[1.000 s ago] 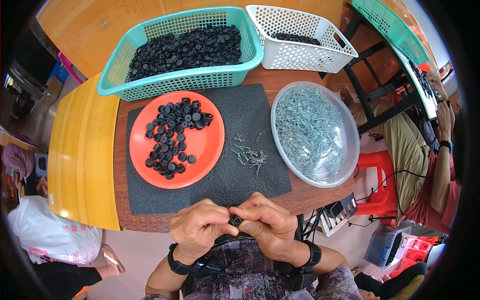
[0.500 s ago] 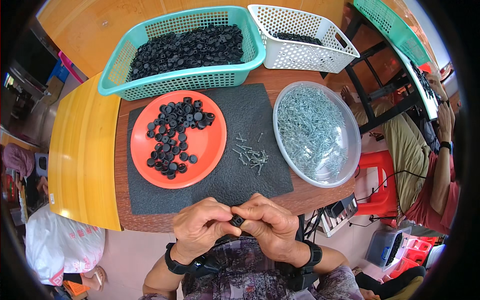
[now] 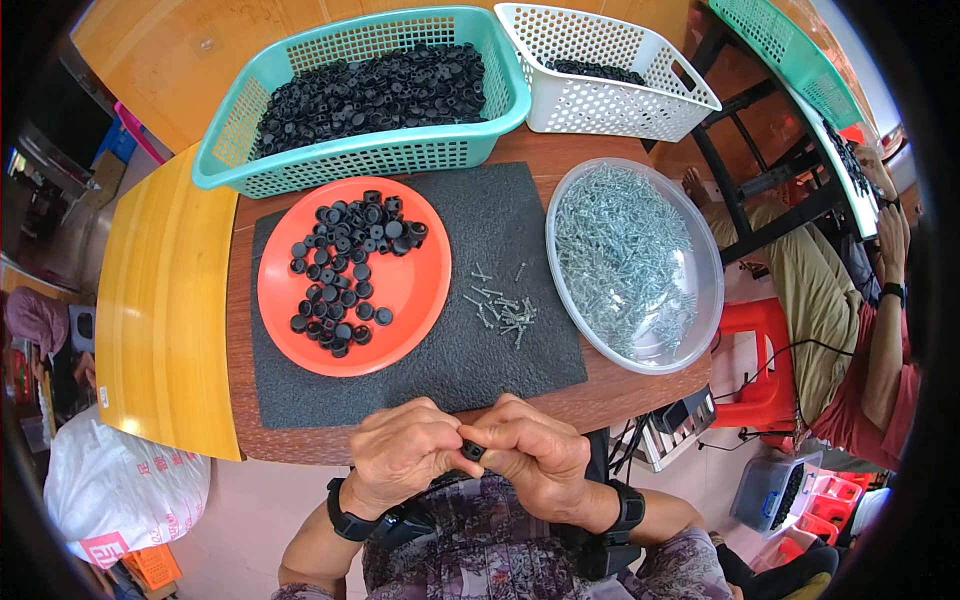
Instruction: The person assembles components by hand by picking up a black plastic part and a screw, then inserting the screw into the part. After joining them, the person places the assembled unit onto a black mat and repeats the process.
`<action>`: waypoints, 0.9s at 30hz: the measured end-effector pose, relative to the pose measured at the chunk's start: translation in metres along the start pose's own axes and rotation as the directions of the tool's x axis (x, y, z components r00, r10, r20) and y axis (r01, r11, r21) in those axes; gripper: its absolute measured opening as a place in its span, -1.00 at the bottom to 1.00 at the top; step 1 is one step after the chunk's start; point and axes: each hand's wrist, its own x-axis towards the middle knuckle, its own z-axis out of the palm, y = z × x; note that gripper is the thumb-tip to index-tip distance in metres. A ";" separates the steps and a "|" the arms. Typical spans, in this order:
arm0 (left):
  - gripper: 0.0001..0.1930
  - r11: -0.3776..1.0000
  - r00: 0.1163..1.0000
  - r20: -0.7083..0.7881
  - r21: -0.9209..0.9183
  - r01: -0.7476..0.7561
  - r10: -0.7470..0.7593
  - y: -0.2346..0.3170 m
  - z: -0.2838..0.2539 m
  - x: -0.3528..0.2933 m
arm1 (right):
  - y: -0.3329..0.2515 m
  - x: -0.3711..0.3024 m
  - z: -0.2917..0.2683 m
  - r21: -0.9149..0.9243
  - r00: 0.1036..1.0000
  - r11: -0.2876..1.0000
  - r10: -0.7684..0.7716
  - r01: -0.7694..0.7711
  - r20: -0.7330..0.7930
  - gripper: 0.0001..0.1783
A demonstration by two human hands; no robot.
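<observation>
Head view, left hand [image 3: 408, 445]: fingers curled, thumb and forefinger drawn narrow at the left side of the black part; anything thin between their tips is hidden
Head view, right hand [image 3: 535, 450]: thumb and forefinger pinching the black part from the right, remaining fingers folded
Black part [image 3: 472, 450]: held between the two hands, just beyond the near edge of the surface [image 3: 300, 446], above the lap
Weight and stiffness: judged light and rigid, probably moulded plastic; breakage under finger pressure unlikely
Slip risk: small, smooth-looking body may twist or roll out of a loose pinch
Grip point: opposite side walls, between thumb and forefinger pads; keep the upward-facing opening uncovered
Black caps [image 3: 362, 290]: loose in the orange-red plate [image 3: 412, 290], left on the dark mat [image 3: 490, 220]; judged equally light, best lifted singly by the rim
Loose screws [image 3: 512, 318]: scattered on the mat, right of the plate; thin, hard, apt to roll, best taken by the shank
Clear tub [image 3: 672, 346]: right of the mat, holding many more screws
</observation>
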 end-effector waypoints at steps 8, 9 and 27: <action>-0.68 0.999 0.999 0.006 -0.001 -0.039 0.039 -0.004 0.006 -0.001 | 0.001 0.000 -0.011 -0.125 0.995 0.992 -0.019 0.031 0.097 -0.76; -0.69 1.000 1.000 0.012 -0.014 -0.001 0.001 0.003 0.006 0.000 | -0.001 -0.002 -0.012 -0.075 0.996 0.997 0.008 -0.001 0.094 -0.74; -0.87 0.901 0.826 -0.479 0.146 0.408 -0.297 0.015 -0.057 0.022 | -0.046 0.188 -0.106 -0.449 0.936 0.870 0.036 -0.202 -0.350 -0.73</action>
